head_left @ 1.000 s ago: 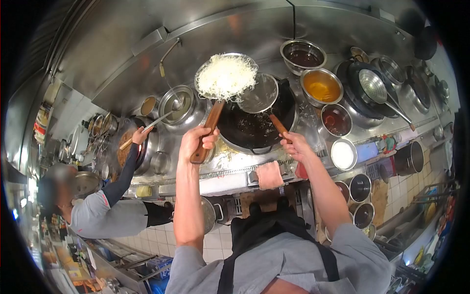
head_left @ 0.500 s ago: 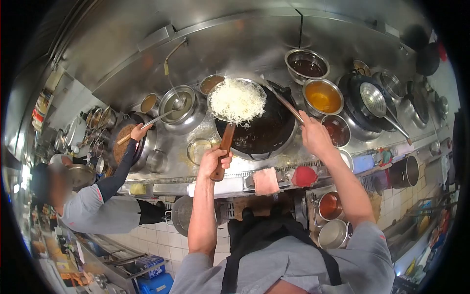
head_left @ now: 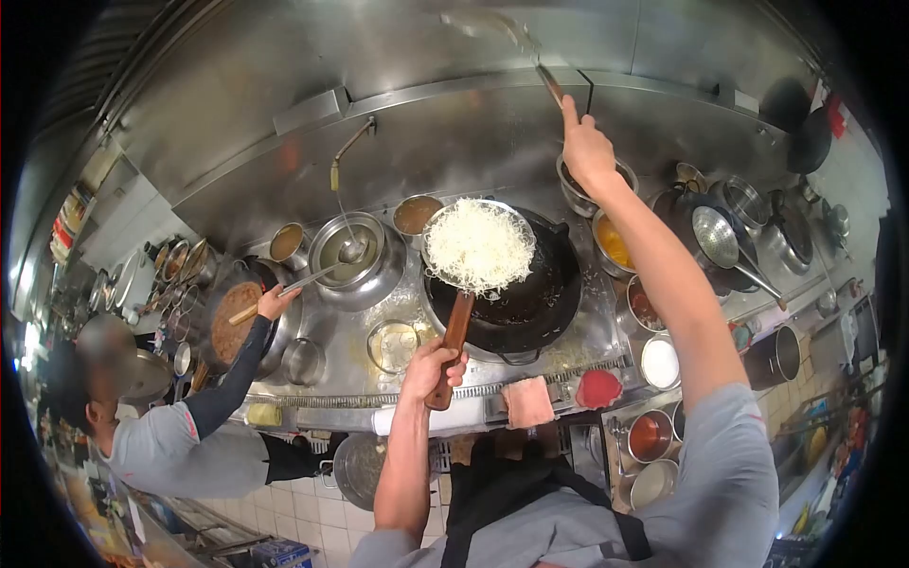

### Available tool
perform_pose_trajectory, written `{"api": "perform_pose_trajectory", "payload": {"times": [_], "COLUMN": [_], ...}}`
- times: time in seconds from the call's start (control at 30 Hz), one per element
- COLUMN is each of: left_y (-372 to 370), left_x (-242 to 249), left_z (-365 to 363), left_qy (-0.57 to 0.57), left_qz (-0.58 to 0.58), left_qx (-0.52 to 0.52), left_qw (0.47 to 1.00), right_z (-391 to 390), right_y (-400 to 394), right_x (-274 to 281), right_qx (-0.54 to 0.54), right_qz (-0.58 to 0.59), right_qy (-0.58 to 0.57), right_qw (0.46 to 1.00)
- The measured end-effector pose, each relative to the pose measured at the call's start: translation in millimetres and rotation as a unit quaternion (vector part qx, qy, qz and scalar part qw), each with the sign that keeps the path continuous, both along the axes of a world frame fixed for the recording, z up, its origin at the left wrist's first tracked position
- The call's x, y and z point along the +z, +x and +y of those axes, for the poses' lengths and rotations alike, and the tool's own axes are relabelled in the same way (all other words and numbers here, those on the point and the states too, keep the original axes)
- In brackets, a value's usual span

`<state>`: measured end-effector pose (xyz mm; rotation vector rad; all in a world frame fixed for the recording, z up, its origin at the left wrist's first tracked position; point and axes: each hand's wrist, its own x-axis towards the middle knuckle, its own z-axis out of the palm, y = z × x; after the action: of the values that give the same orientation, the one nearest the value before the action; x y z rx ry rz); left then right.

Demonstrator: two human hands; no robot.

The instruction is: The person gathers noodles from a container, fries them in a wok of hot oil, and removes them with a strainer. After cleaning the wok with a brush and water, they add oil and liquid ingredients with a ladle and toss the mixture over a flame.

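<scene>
My left hand is wrapped round the wooden handle of a round strainer, which bears a heap of pale, thin shreds. The strainer is over the left part of a large black wok, whose inside looks dark with a few light bits in it. High up by the steel back wall, my right hand is closed on the handle of a long utensil. The far end of that utensil is blurred by motion.
At the left a co-worker's hand holds a ladle over a pot. Bowls of sauce stand right of the wok, with a perforated ladle beyond. A pink cloth lies on the front edge.
My right hand has risen from beside the wok's right edge to the back wall, lifting the utensil. The strainer with the shreds sits slightly further right and lower in view, along with my left hand.
</scene>
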<state>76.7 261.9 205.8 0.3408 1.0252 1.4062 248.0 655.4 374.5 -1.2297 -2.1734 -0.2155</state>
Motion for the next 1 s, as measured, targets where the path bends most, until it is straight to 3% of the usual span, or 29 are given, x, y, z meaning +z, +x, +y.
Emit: {"api": "perform_pose_trajectory", "payload": {"times": [0.07,0.17,0.2,0.23,0.27,0.3,0.37,0.43,0.47,0.5,0.53,0.6,0.63,0.67,0.73,0.8,0.83,0.87,0.93,1.0], "left_y": [-12.9,-25.7,-32.9,-38.7,-44.3,-48.2,-53.3,-62.0,-69.2,-74.2,-77.8,-86.9,-89.6,-89.4,-87.9,-82.9,-78.8,-73.4,-62.0,-44.8], "left_x": [-3.4,-0.8,-0.7,-2.3,-3.7,-5.6,-7.2,-4.9,-11.9,-12.1,-11.4,-12.0,-8.7,-2.6,7.6,25.3,33.7,38.6,40.9,43.4], "left_z": [-3.8,-9.4,-9.2,-10.6,-8.0,-8.6,-9.9,-12.3,-12.7,-10.9,-11.5,-14.9,-15.0,-16.0,-15.0,-12.7,-10.7,-8.9,-3.3,1.4], "left_qy": [0.006,0.007,0.002,-0.002,-0.003,-0.006,-0.002,-0.007,0.000,0.002,0.004,0.011,0.008,0.006,0.008,0.012,0.013,0.019,0.028,0.045], "left_qz": [-0.029,-0.017,-0.014,-0.009,-0.002,0.004,-0.003,-0.019,-0.025,-0.028,-0.031,-0.045,-0.033,-0.020,0.009,0.003,0.001,0.004,-0.001,-0.003], "left_qx": [-0.017,-0.027,-0.038,-0.042,-0.047,-0.053,-0.054,-0.059,-0.074,-0.078,-0.082,-0.103,-0.103,-0.103,-0.108,-0.124,-0.133,-0.139,-0.158,-0.179], "left_qw": [0.999,0.999,0.999,0.999,0.999,0.999,0.999,0.998,0.997,0.997,0.996,0.994,0.994,0.994,0.994,0.992,0.991,0.990,0.987,0.983], "right_z": [37.7,15.0,38.9,59.5,83.8,92.7,78.3,50.5,33.3,-3.5,-46.9,-130.7,-148.7,-193.1,-246.4,-273.1,-299.3,-323.4,-347.8,-365.1], "right_y": [-12.9,-25.2,-30.1,-39.7,-47.6,-46.8,-62.2,-60.7,-44.5,-32.4,-6.1,31.4,57.4,71.1,91.3,112.4,110.0,99.3,88.3,90.6], "right_x": [-22.3,8.6,-12.1,-20.1,-18.9,-21.0,-23.8,-56.9,-81.4,-101.4,-107.9,-131.1,-183.9,-180.1,-206.6,-279.4,-254.7,-224.7,-225.6,-227.2], "right_qx": [0.020,0.034,0.053,0.136,0.207,0.257,0.198,0.168,0.202,0.184,0.196,0.067,0.025,-0.039,-0.102,-0.055,-0.050,-0.039,-0.028,0.018], "right_qz": [-0.120,-0.088,-0.041,0.140,0.313,0.457,0.627,0.641,0.616,0.602,0.560,0.471,0.259,0.275,0.273,0.305,0.433,0.545,0.636,0.659], "right_qy": [-0.013,-0.089,0.016,-0.227,-0.440,-0.608,-0.687,-0.683,-0.653,-0.547,-0.506,-0.433,-0.079,-0.202,-0.277,-0.320,-0.454,-0.563,-0.608,-0.640], "right_qw": [0.992,0.992,0.998,0.954,0.816,0.596,0.309,0.307,0.393,0.551,0.626,0.766,0.962,0.939,0.916,0.896,0.777,0.620,0.474,0.395]}}
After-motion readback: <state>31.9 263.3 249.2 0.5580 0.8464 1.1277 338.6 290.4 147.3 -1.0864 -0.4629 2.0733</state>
